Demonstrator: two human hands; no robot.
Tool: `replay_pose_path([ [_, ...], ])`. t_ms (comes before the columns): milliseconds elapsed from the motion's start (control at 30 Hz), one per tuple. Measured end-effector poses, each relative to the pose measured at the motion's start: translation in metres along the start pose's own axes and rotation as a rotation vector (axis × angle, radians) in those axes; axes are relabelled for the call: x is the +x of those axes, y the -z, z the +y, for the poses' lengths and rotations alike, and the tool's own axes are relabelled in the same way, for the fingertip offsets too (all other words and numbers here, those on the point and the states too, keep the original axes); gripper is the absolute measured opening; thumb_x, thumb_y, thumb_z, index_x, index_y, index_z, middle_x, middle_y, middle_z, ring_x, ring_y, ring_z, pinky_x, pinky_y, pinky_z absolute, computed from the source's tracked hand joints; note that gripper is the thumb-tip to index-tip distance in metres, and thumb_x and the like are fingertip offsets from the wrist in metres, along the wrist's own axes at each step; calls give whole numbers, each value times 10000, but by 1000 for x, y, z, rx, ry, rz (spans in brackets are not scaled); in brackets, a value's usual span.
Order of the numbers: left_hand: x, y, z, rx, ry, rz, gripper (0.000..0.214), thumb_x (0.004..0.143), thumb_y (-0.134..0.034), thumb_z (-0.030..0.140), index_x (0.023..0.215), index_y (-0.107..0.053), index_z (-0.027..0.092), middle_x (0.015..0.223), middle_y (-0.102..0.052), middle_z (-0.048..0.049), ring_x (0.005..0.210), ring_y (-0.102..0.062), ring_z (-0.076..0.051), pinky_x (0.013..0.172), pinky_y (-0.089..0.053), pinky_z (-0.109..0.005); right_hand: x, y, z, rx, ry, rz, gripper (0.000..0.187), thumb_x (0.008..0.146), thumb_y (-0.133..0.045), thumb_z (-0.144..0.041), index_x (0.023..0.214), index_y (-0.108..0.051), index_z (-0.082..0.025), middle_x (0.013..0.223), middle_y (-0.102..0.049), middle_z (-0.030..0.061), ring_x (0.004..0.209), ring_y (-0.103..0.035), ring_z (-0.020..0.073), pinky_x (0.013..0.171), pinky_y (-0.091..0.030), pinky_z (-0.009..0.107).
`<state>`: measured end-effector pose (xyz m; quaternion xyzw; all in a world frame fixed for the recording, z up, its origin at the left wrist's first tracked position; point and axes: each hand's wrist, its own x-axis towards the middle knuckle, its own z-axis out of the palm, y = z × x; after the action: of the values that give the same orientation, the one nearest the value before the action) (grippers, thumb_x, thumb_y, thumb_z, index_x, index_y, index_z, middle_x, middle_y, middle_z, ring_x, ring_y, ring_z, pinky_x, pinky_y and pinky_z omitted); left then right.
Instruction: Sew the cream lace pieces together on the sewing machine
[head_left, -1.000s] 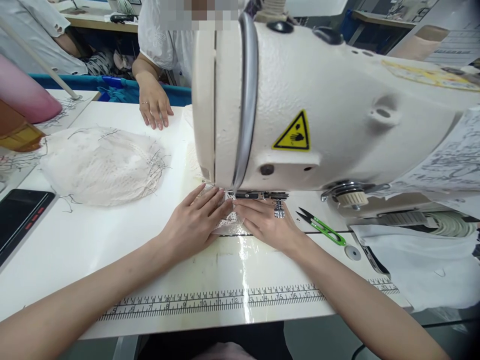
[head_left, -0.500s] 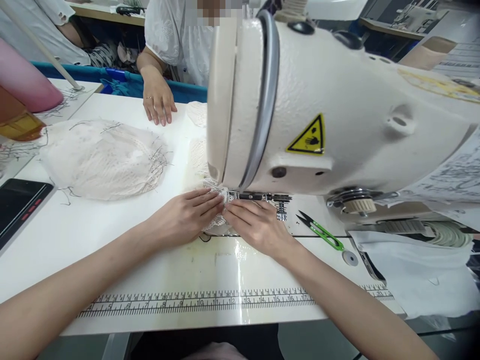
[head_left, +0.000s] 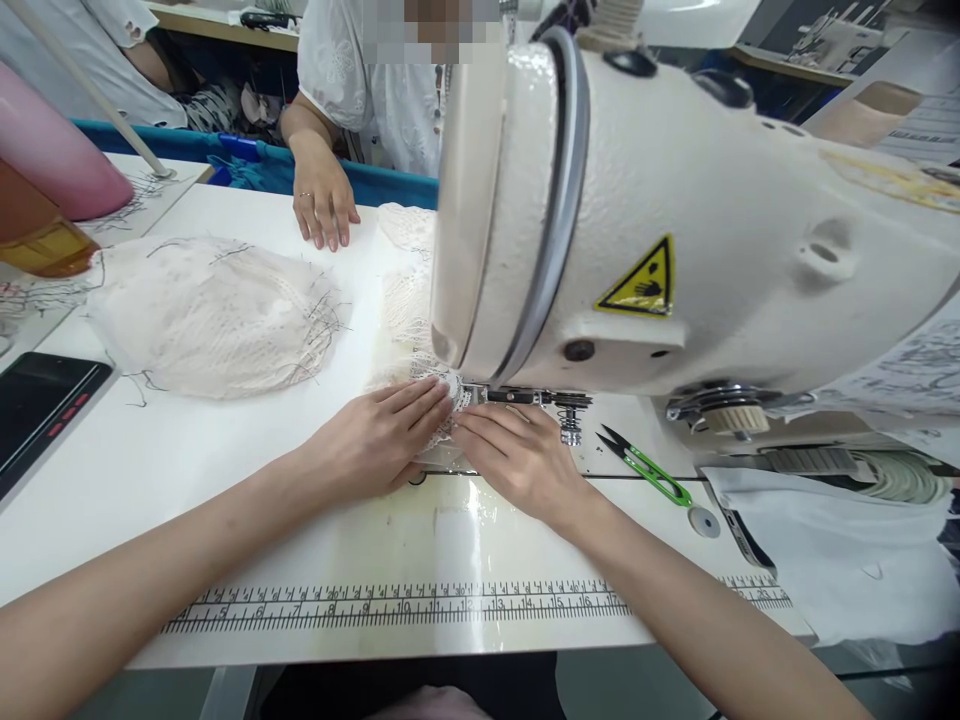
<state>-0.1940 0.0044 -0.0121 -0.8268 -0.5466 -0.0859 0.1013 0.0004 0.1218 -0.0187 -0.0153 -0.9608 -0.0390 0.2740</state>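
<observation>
1. thin cream-white lace fabric lies on the smooth white surface, under the cream-painted sewing machine's head.
2. the bare left hand and bare right hand rest at it, fingers together; whether either grip pinches, i can't tell.
3. it looks light, soft, easily snagged: best held flat near its edges.

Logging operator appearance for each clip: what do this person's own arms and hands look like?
The left hand and right hand are bare, with no gloves or rings visible. The left forearm and right forearm are uncovered too: no sleeve, watch or bracelet shows. Anything worn higher up is out of frame.
</observation>
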Motion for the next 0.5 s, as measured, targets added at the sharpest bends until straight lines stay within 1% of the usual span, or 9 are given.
replay_pose_path([
  [100, 0, -2, 4, 11, 35, 21, 467, 871, -442, 206, 1282, -557, 17, 1340, -560, -207, 1266, -529, -311, 1044, -478, -415, -1, 2, 0, 7, -35, -15, 187, 885, -547, -53, 957, -666, -178, 1050, -735, 3, 1043, -640, 132, 822, -464, 290],
  [233, 1, -4, 11, 9, 78, 33, 470, 905, -418, 241, 1301, -543, 21, 1340, -560, -207, 1265, -529, -317, 1042, -477, -430, -2, 4, 1, 2, -44, -19, 198, 874, -553, -46, 977, -664, -175, 1093, -729, 15, 1028, -651, 134, 830, -463, 288],
  [333, 2, -4, 16, 72, 90, 20, 466, 920, -394, 243, 1286, -552, 2, 1328, -565, -219, 1256, -536, -325, 1024, -492, -431, -3, 4, 3, -11, -45, -40, 208, 871, -551, -43, 993, -663, -169, 1127, -720, 21, 996, -659, 132, 838, -471, 283],
  [500, 4, -5, 24, 131, 140, 24, 457, 958, -352, 253, 1279, -558, 1, 1321, -570, -226, 1246, -543, -333, 1015, -495, -440, -5, 4, 6, -20, -36, -17, 223, 866, -544, -20, 989, -669, -157, 1124, -722, 20, 984, -667, 125, 836, -486, 265],
])
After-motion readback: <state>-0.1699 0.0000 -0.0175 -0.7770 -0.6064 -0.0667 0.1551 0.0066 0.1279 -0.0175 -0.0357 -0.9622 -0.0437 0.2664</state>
